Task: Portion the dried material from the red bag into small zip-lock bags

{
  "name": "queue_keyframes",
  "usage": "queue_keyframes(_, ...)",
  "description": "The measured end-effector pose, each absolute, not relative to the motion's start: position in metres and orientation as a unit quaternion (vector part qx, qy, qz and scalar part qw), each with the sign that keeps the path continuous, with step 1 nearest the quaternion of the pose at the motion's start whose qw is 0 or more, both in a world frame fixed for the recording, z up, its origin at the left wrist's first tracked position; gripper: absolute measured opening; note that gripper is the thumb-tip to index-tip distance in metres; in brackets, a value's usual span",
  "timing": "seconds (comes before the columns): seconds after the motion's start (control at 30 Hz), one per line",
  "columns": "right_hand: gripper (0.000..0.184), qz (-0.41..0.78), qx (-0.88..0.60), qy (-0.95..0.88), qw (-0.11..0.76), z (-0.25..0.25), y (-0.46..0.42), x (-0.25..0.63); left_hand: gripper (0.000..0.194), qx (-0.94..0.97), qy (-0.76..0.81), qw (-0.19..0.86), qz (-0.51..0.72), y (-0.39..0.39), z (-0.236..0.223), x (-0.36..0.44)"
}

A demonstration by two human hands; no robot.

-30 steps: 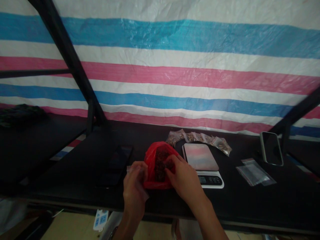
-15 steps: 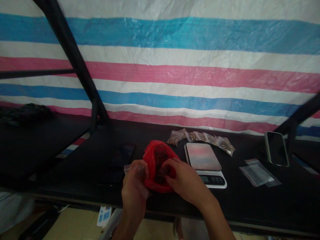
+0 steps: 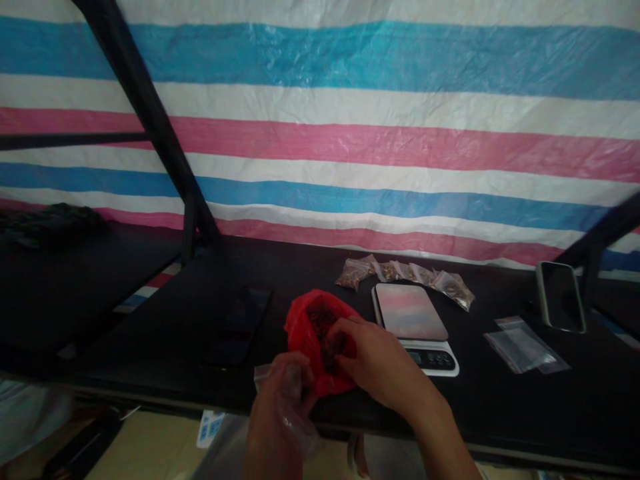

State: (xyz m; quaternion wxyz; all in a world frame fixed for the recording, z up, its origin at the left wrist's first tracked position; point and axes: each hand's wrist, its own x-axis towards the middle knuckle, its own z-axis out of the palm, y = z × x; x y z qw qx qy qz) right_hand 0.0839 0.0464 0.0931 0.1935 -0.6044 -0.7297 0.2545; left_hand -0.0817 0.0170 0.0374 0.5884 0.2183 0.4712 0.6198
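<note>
A red plastic bag (image 3: 306,329) full of dark dried bits lies open on the black table (image 3: 150,347), near its front edge. My right hand (image 3: 373,363) reaches into the bag's mouth, its fingers pinched on some of the dark bits. My left hand (image 3: 281,407) is just left of the bag, below the table edge, closed on a small clear plastic pouch (image 3: 287,417). A digital scale (image 3: 415,323) with a bare platform sits directly right of the red bag.
Several small filled pouches (image 3: 405,273) lie in a row behind the scale. Empty clear pouches (image 3: 525,347) lie at the right, beside a propped phone (image 3: 561,297). A dark phone (image 3: 243,320) lies flat left of the bag. A striped tarp (image 3: 350,133) hangs behind, crossed by black frame bars (image 3: 150,120).
My left hand with the clear pouch has dropped lower and toward me, off the table edge. My right hand stays in the red bag. The view has tilted slightly.
</note>
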Motion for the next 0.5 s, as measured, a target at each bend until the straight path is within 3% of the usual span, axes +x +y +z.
queue_keyframes(0.37,0.025,0.337,-0.606,-0.691,0.203,0.099,0.043,0.099,0.028,0.147,0.402,0.640,0.638,0.020,0.053,-0.088)
queue_keyframes(0.5,0.035,0.344,-0.592,-0.689,0.238,0.092,0.047,0.101,0.027,0.185,0.400,0.630,0.640,0.021,0.053,-0.085)
